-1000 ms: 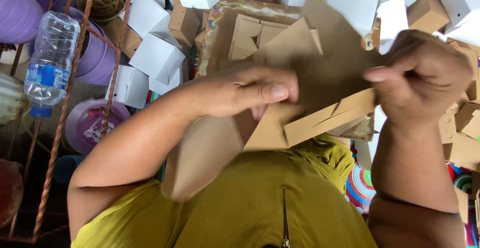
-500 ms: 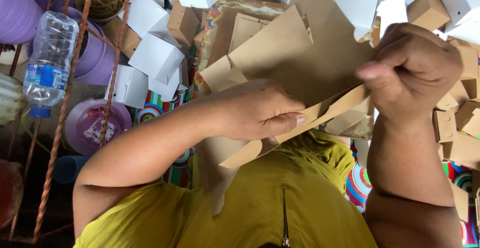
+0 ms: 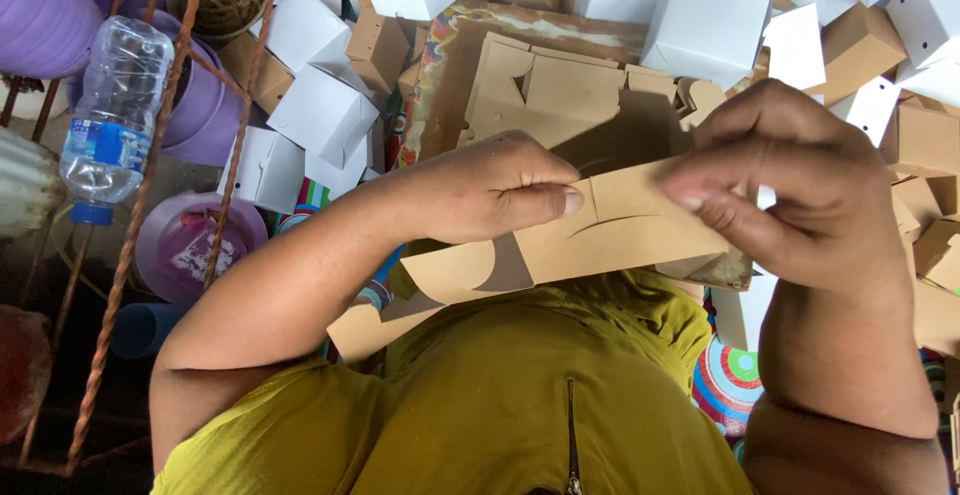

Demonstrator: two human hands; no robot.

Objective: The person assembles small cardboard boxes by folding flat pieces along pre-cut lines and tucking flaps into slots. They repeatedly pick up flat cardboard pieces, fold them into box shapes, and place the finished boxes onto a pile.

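I see both hands working one flat brown cardboard box blank (image 3: 600, 240), held up in front of the chest over a mustard-yellow garment (image 3: 540, 395). My left hand (image 3: 495, 190) comes in from the left side with its fingers (image 3: 540, 200) pressed together flat against the near face of the blank, the thumb tip resting just beside a curved slit cut in the card. My right hand (image 3: 790, 190) closes over the blank's right end: its thumb lies along the front face and the other fingers curl over the top edge, pinching the card between them. The blank runs from under the right hand's fingers leftward and down past the left hand's fingers, and its far left flap hangs below the left forearm.

Beyond the fingers of both hands lies a stack of more flat brown blanks (image 3: 545, 85), resting on a patterned surface. Farther beyond and to either side of the fingers, folded white boxes (image 3: 705, 25) and folded brown boxes (image 3: 860, 50) are heaped together. Well to the left of the left hand's fingers, a clear plastic water bottle (image 3: 115, 115) with a blue label stands behind rusty metal bars (image 3: 150, 175), next to purple plastic tubs (image 3: 45, 10). Below the right hand's fingers, a striped colourful mat (image 3: 730, 380) shows.
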